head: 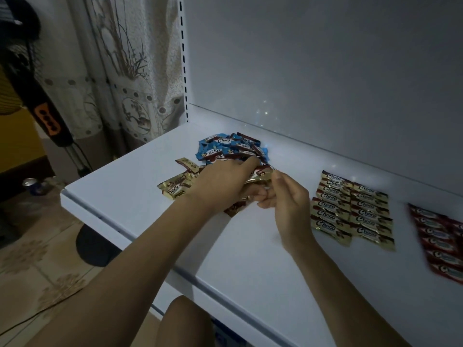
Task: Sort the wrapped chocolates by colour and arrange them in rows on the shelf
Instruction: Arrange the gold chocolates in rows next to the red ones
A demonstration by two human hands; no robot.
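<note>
A mixed heap of blue and dark red wrapped chocolates lies on the white shelf, with a few loose gold ones to its left. My left hand reaches over the heap's near edge and holds gold chocolates, some under its palm. My right hand pinches the right end of one of those gold wrappers. Two neat rows of gold chocolates lie to the right. Rows of red chocolates lie at the far right, partly cut off.
The shelf's white back panel rises behind the heap, with a slotted upright at its left. Left of the shelf hang patterned curtains; a fan stand and a can stand on the tiled floor.
</note>
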